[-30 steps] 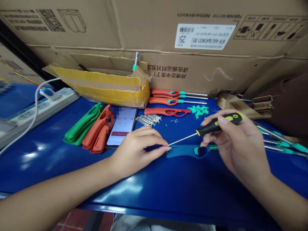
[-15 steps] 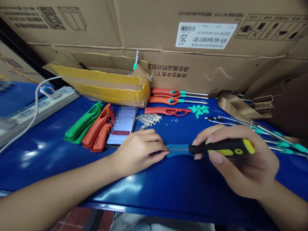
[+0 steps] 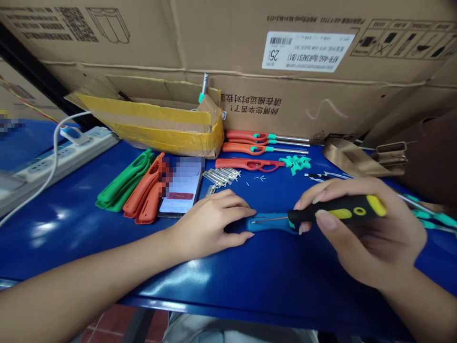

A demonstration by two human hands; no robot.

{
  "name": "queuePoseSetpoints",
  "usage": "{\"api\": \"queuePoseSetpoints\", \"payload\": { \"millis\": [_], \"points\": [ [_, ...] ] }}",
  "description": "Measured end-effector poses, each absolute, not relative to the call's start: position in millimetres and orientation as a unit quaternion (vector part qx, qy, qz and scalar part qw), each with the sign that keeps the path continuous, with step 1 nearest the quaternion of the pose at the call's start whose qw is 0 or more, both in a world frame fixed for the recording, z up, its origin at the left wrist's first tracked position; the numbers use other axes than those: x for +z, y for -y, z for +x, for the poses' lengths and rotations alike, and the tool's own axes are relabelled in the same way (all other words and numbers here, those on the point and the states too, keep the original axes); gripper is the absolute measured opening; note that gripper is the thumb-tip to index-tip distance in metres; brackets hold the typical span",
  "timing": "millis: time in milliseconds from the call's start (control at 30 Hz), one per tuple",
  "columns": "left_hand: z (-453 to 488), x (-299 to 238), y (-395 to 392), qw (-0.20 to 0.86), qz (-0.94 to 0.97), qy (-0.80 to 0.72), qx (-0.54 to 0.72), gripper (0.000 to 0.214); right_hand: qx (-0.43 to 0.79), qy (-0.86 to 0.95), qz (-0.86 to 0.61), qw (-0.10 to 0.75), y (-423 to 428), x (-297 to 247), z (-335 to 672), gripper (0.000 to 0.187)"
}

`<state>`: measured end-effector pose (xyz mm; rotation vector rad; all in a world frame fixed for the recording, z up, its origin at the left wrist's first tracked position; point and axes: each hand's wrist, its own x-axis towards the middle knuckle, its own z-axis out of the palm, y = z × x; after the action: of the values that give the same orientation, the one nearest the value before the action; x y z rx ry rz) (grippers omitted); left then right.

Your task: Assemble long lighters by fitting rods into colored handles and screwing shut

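A blue lighter casing (image 3: 267, 222) lies on the blue table in front of me. My left hand (image 3: 217, 219) grips its left end, fingers on the far edge and thumb on the near one. In my right hand (image 3: 371, 233) is a black and yellow screwdriver (image 3: 342, 212), held nearly level by its handle. Its thin shaft runs left over the casing, the tip near the left end; whether it touches the casing I cannot tell. The casing's right end is partly hidden by the handle and right fingers.
Behind are clear tubular parts (image 3: 222, 177), teal triggers (image 3: 295, 163), a red lighter casing (image 3: 246, 165) and orange lighters (image 3: 246, 148). Leftward lie a phone (image 3: 180, 186), orange casings (image 3: 145, 197), green casings (image 3: 123, 183) and a power strip (image 3: 67, 155). A taped cardboard box (image 3: 153, 126) stands behind.
The screwdriver and my right hand have moved slightly right, the tip coming away from my left fingertips. My left finger and thumb have spread apart, showing more of the casing's left end.
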<state>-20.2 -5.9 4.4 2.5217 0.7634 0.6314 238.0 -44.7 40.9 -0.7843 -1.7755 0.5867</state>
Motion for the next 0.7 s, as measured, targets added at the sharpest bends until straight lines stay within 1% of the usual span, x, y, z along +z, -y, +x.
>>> {"api": "queuePoseSetpoints", "payload": {
  "millis": [333,700],
  "points": [
    [-20.6,3.1,6.1,0.222,0.911,-0.273,0.215,0.036,0.237,0.759,-0.324,0.513,44.3,38.9,238.2,0.039],
    [-20.0,2.7,6.2,0.223,0.912,-0.274,0.209,0.035,0.255,0.752,-0.328,0.511,45.6,39.9,236.9,0.036]
  ]
}}
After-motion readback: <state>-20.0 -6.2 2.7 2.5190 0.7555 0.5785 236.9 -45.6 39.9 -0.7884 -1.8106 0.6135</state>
